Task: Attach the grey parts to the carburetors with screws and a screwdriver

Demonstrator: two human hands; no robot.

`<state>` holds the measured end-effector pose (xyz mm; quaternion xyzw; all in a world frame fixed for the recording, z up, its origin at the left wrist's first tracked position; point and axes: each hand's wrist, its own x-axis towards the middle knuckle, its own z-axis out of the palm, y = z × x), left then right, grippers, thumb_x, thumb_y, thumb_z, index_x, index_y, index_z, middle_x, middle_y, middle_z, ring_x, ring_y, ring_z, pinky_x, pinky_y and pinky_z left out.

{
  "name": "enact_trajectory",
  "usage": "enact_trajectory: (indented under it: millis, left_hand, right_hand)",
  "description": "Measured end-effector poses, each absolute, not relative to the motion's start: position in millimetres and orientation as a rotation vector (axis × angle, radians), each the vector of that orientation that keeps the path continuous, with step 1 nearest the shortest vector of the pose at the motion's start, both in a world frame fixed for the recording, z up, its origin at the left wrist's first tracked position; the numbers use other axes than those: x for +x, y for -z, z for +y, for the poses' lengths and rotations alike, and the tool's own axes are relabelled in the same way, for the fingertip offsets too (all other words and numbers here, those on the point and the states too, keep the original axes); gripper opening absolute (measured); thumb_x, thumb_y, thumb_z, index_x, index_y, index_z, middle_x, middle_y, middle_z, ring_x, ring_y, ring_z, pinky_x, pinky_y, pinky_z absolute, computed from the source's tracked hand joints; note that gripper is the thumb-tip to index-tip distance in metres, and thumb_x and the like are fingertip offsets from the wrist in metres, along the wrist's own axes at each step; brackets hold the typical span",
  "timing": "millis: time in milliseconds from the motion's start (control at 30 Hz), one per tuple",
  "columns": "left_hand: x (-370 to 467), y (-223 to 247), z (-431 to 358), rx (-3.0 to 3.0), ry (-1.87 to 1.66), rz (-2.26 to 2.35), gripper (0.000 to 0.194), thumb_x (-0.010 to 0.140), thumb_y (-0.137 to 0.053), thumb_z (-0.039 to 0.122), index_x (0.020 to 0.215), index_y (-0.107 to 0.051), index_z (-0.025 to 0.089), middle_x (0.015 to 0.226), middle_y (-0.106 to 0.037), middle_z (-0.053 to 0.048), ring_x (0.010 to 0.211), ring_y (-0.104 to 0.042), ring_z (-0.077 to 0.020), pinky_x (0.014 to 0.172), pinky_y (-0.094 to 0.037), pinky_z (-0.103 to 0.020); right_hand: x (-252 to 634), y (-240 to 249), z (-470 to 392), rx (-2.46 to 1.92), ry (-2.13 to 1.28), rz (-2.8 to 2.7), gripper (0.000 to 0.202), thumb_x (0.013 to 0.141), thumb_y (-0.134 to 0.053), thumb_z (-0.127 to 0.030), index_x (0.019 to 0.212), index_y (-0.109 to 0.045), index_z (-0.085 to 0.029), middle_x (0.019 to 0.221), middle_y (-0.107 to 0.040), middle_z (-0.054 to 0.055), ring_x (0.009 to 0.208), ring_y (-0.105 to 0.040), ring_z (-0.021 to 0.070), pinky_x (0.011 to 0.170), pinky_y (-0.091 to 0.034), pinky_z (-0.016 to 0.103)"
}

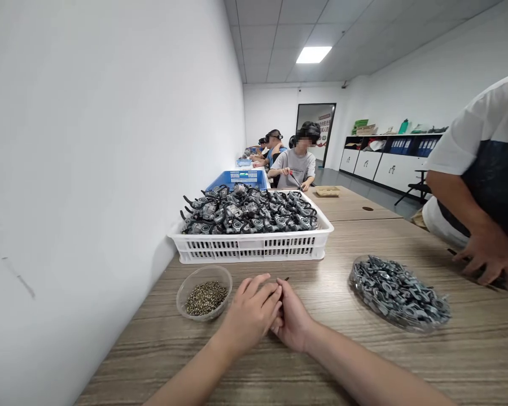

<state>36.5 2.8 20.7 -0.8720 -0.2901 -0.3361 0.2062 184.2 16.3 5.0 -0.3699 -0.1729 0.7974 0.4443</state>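
Note:
My left hand (252, 309) and my right hand (294, 320) meet above the table in front of me. The left fingers curl over toward the right ones, and both hands are closed together. Whatever they hold is hidden between them; only a small dark tip (286, 278) shows just beyond the right fingertips. Close to my left hand stands a clear round bowl (182, 294) with many small brass-coloured screws (207, 298). Beyond the hands is a white plastic basket (254, 243) heaped with grey and black reel-like parts (249, 210).
To the right, a clear tray (355, 290) holds grey metal-looking parts (400, 290). A person's hand (493, 256) rests at the table's right side. Behind the basket are a blue crate (220, 179) and a seated person (296, 163) with a red-handled tool. A white wall (110, 169) borders the left.

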Motion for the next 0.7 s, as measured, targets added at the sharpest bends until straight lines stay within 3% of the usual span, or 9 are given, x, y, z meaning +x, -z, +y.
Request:
enact_trajectory:
  millis: [167,233,333,467,700]
  left_hand:
    - [27,-17,5,-2.489,0.984,-0.993,0.042,0.109,-0.056,0.021,0.150,-0.066,0.016,0.137,-0.077,-0.016,0.133,-0.064,-0.0348,0.108,-0.058,-0.054]
    - [26,-11,7,-2.549,0.909,-1.127,0.041,0.109,-0.059,0.024,0.149,-0.065,0.017,0.139,-0.074,-0.017,0.133,-0.063,-0.0351,0.108,-0.060,-0.053]
    - [28,1,8,-2.655,0.740,-1.276,0.038,0.104,-0.068,0.028,0.140,-0.069,0.017,0.138,-0.072,-0.018,0.132,-0.064,-0.0361,0.106,-0.062,-0.052]
    - [36,17,13,-2.627,0.610,-1.486,0.029,0.100,-0.075,0.030,0.126,-0.074,0.018,0.129,-0.072,-0.017,0.126,-0.064,-0.0383,0.103,-0.062,-0.054]
    - [36,22,23,-2.598,0.532,-1.493,0.015,0.107,-0.063,0.019,0.113,-0.077,0.018,0.115,-0.072,-0.013,0.111,-0.066,-0.0338,0.093,-0.064,-0.049]
  right_hand:
    - [199,-16,23,-1.139,-1.664,-0.930,0.047,0.101,-0.053,-0.063,0.076,-0.032,-0.029,0.055,-0.025,-0.013,0.046,-0.016,0.0098,0.045,-0.018,0.023]
    - [216,-18,26,-1.246,-1.466,-1.177,0.041,0.105,-0.044,-0.058,0.077,-0.036,-0.028,0.059,-0.030,-0.010,0.051,-0.024,0.0129,0.051,-0.023,0.025]
    - [250,-14,30,-1.441,-1.060,-1.523,0.031,0.106,-0.048,-0.041,0.080,-0.042,-0.027,0.071,-0.049,-0.002,0.069,-0.045,0.0186,0.065,-0.031,0.030]
    - [293,0,33,-1.714,-0.576,-1.840,0.013,0.100,-0.052,-0.020,0.090,-0.047,-0.025,0.087,-0.065,0.007,0.080,-0.056,0.0246,0.072,-0.026,0.035]
    - [318,15,50,-1.831,-0.235,-2.248,0.013,0.104,-0.048,-0.019,0.107,-0.060,-0.021,0.089,-0.079,0.013,0.079,-0.070,0.0292,0.068,-0.023,0.036]
